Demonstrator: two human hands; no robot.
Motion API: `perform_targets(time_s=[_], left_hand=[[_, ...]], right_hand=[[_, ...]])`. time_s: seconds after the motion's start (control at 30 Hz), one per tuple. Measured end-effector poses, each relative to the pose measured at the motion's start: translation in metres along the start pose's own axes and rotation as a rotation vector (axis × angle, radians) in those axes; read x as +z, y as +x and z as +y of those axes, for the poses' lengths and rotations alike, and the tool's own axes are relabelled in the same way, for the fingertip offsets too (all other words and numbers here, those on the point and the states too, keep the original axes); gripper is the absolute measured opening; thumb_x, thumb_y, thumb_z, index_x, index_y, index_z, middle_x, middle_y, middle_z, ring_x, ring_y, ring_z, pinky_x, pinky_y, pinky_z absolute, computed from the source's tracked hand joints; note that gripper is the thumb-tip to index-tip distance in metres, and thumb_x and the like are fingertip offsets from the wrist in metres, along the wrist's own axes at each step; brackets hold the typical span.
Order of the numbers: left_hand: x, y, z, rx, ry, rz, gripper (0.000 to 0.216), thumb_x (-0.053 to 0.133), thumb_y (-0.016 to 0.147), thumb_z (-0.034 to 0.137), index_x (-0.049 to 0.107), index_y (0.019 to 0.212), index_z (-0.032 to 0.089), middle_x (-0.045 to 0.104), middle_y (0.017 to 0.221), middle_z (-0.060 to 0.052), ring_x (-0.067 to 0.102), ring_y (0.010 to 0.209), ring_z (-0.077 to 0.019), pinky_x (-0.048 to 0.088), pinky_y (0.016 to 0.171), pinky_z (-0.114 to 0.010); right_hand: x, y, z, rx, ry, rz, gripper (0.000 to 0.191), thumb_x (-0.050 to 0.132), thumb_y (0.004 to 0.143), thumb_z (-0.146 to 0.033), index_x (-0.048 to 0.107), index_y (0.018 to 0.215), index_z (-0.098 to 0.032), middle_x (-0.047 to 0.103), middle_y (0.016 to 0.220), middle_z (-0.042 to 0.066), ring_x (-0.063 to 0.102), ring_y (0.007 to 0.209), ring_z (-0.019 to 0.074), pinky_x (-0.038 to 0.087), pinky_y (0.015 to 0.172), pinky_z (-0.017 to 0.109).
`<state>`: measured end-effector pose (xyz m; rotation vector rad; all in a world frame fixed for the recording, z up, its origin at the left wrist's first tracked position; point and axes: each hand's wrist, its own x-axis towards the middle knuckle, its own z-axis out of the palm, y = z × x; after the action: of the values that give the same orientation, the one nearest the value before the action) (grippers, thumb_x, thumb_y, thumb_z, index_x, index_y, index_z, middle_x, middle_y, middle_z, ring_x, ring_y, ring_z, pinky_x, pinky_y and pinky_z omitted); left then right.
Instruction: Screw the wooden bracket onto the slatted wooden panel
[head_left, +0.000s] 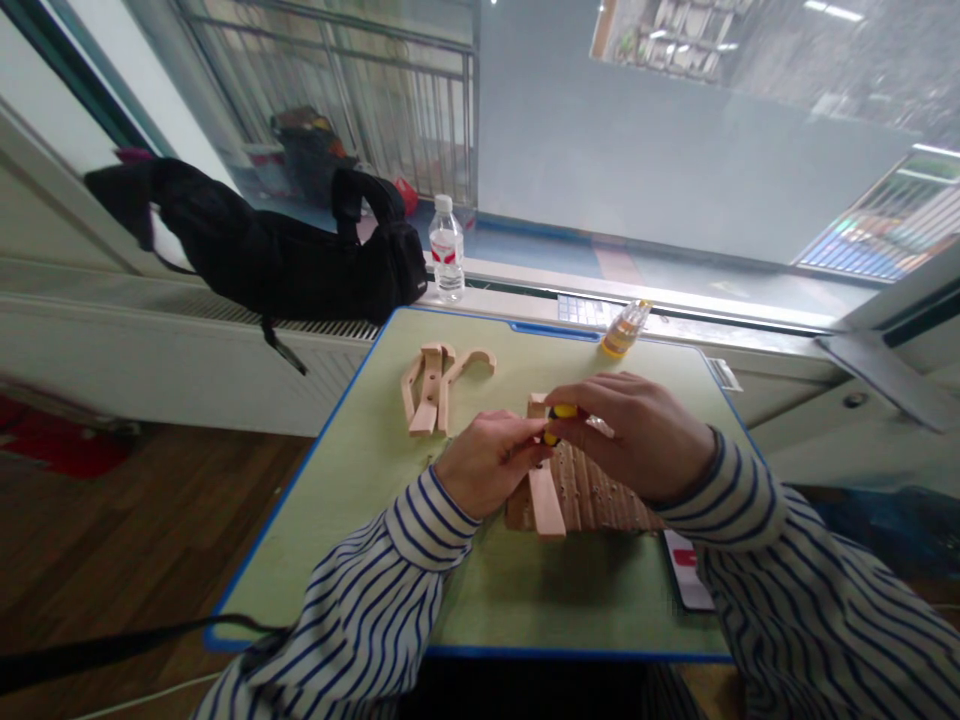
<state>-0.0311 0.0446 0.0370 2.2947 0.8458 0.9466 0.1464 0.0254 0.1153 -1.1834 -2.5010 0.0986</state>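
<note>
My right hand (637, 432) is closed around the yellow-and-black handle of a screwdriver (563, 411), which stands over a pale wooden hook (547, 505). Pinched fingers of my left hand (484, 462) meet at the lower end of that handle. Whatever lies between those fingertips is hidden. The hook rests on a brown, rough wooden board (596, 490) dotted with small holes. Both hands cover the middle of the hook and the screwdriver's tip. Several more wooden hooks (430, 392) lie together at the back left of the table.
The light green table (345, 530) has a blue edge. A small bottle with amber liquid (625, 330) stands at its back right, and a phone (686, 572) lies by my right forearm. On the sill are a water bottle (448, 255) and a black bag (300, 255).
</note>
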Motion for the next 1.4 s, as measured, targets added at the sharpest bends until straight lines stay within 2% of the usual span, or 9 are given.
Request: perform_targets(time_s=[0.2,0.33,0.47,0.67,0.83,1.4], left_hand=[[0.002,-0.001,0.001,-0.039,-0.011,0.001,0.011,0.057,0.08,0.022,0.064,0.088,0.019,0.066,0.076,0.0,0.06,0.074,-0.0138,0.046,0.07,-0.026],[0.006,0.0,0.003,-0.077,0.012,0.088,0.022,0.063,0.077,0.03,0.065,0.097,0.021,0.067,0.081,-0.001,0.059,0.075,-0.0153,0.047,0.071,-0.029],[0.007,0.0,0.002,-0.093,0.034,0.149,0.019,0.062,0.077,0.035,0.068,0.091,0.023,0.067,0.075,0.0,0.059,0.069,-0.0144,0.046,0.067,-0.028],[0.006,-0.003,-0.003,-0.084,0.044,0.134,0.019,0.06,0.079,0.038,0.069,0.089,0.024,0.066,0.07,0.001,0.059,0.067,-0.0136,0.046,0.069,-0.028],[0.006,-0.003,-0.002,-0.069,0.039,0.127,0.02,0.061,0.078,0.037,0.069,0.09,0.023,0.066,0.071,0.0,0.059,0.068,-0.0135,0.045,0.068,-0.028],[0.003,0.001,0.001,0.004,0.116,0.033,0.02,0.054,0.085,0.033,0.061,0.076,0.017,0.061,0.065,0.0,0.056,0.065,-0.0131,0.042,0.063,-0.025]], right_hand=[[0.005,-0.004,-0.001,-0.006,0.015,0.083,0.023,0.05,0.086,-0.033,0.06,0.099,-0.016,0.064,0.078,0.003,0.055,0.072,0.0137,0.04,0.068,0.027],[0.004,-0.003,-0.003,0.032,0.02,0.097,0.023,0.051,0.085,-0.033,0.06,0.097,-0.015,0.065,0.08,0.004,0.056,0.072,0.0136,0.041,0.068,0.027],[0.003,0.0,-0.004,0.072,0.039,0.074,0.023,0.05,0.085,-0.033,0.06,0.097,-0.016,0.065,0.082,0.004,0.057,0.073,0.0141,0.043,0.069,0.027],[-0.005,0.005,-0.006,-0.028,0.115,0.013,0.028,0.05,0.084,-0.026,0.056,0.109,-0.015,0.064,0.103,0.008,0.058,0.093,0.0157,0.044,0.082,0.029],[-0.007,0.006,-0.005,-0.071,0.095,-0.048,0.02,0.047,0.085,-0.02,0.062,0.097,-0.016,0.067,0.092,0.006,0.06,0.084,0.0139,0.045,0.076,0.027],[0.0,0.004,-0.002,-0.016,0.016,0.063,0.017,0.049,0.086,-0.026,0.061,0.092,-0.016,0.066,0.082,0.003,0.057,0.077,0.0141,0.042,0.071,0.026]])
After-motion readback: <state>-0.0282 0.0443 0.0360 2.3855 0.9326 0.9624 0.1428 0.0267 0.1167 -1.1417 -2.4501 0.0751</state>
